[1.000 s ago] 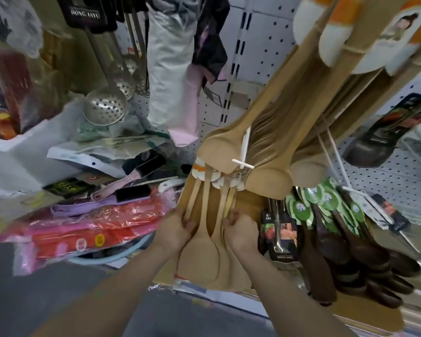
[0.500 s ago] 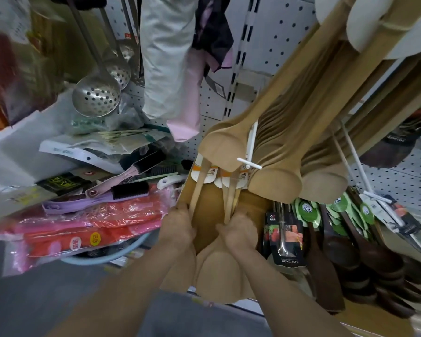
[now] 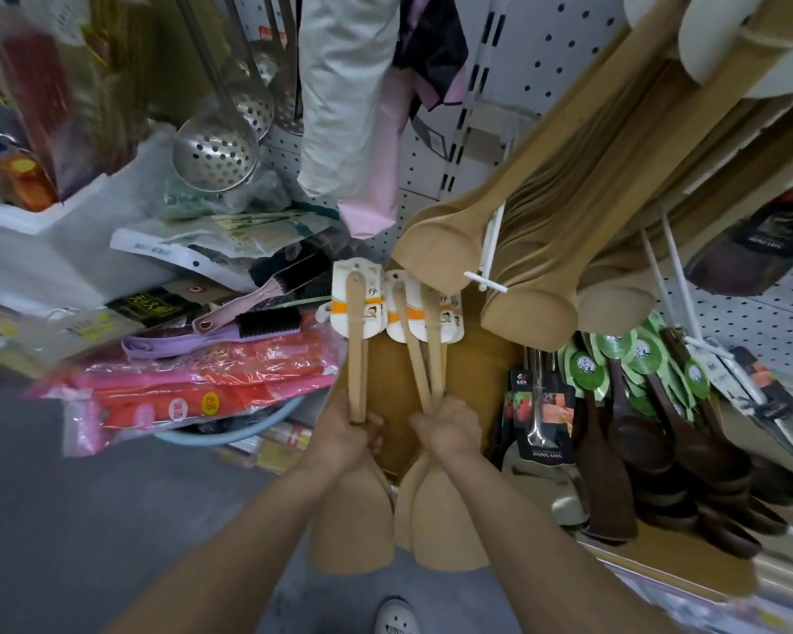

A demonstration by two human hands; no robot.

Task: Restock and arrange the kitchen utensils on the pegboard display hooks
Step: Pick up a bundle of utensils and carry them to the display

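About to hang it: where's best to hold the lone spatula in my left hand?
Probably the slim handle of the spatula, below its white card, from the front: the hang hole tops that card, and the blade under the left hand is too broad.

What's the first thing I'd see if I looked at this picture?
Two hands meet in the middle: the left hand grips one wooden spatula, and the right hand grips a bundle of spatulas. A big bunch of pale wooden spatulas hangs at the upper right, and a shiny holed skimmer hangs at the upper left.
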